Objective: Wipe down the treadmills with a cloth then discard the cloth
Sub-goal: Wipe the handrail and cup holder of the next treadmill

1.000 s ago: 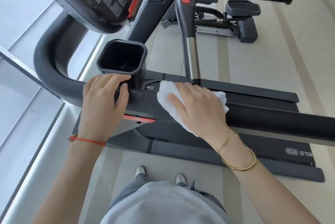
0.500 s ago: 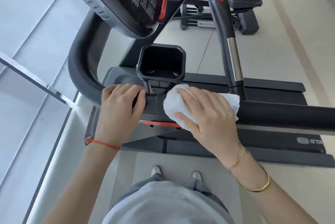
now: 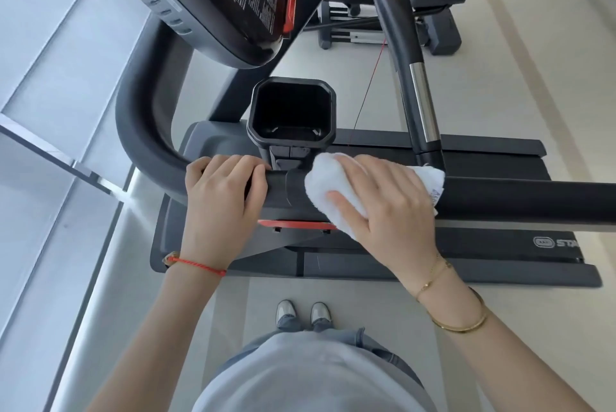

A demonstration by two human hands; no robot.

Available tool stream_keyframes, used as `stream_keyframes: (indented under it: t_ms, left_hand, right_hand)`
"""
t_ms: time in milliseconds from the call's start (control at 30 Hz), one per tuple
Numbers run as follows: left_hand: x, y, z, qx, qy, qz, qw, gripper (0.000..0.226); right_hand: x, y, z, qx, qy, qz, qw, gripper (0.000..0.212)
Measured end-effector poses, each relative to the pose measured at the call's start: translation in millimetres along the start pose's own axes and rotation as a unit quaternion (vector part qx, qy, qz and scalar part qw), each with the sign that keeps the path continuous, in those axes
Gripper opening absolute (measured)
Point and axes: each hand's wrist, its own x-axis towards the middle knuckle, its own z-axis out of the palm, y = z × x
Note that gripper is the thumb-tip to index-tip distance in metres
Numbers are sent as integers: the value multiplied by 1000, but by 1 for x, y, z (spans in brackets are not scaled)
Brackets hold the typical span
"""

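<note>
A black treadmill handrail (image 3: 520, 200) runs across the middle of the view. My right hand (image 3: 386, 205) holds a white cloth (image 3: 325, 178) wrapped over the rail, fingers curled over the top and thumb pressed on the front. The cloth sits just below the square black cup holder (image 3: 251, 126) and left of the upright grip bar (image 3: 420, 101). My left hand (image 3: 223, 198) grips the curved end of the same rail a short gap to the left of the cloth. The console (image 3: 230, 1) hangs overhead, and the treadmill deck (image 3: 466, 256) lies below.
A glass wall (image 3: 50, 111) and a pale ledge run along the left. Another black exercise machine (image 3: 436, 35) stands on the floor beyond the treadmill. A red safety cord (image 3: 366, 98) hangs beside the upright bar. My shoes (image 3: 303, 311) are on the floor beside the deck.
My right hand has slid the cloth left along the handrail, from under the upright bar toward the cup holder and my left hand. The left hand has kept its grip.
</note>
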Motion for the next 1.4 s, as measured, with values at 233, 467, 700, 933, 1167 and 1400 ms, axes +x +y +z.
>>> stream_keyframes:
  t_ms: [233, 467, 700, 933, 1167, 1400]
  left_hand:
    - [-1, -1, 2, 6, 7, 5, 1000, 32]
    - [-1, -2, 1, 11, 10, 4, 1000, 32]
    - [-1, -1, 1, 7, 5, 5, 1000, 33]
    - [0, 8, -8, -64, -8, -11, 998, 24]
    - [-1, 58, -3, -127, -19, 51, 990, 20]
    - [3, 118, 20, -116, -71, 105, 985, 19]
  right_hand:
    - [18, -34, 11, -18, -30, 106, 994, 39]
    - [-5, -14, 4, 1, -3, -11, 1000, 41]
    - [26, -20, 9, -41, -47, 146, 987, 38]
    - [5, -24, 15, -12, 74, 40, 996, 33]
    - [-24, 27, 1, -48, 80, 48, 994, 34]
    - [-35, 79, -24, -37, 64, 75, 994, 30]
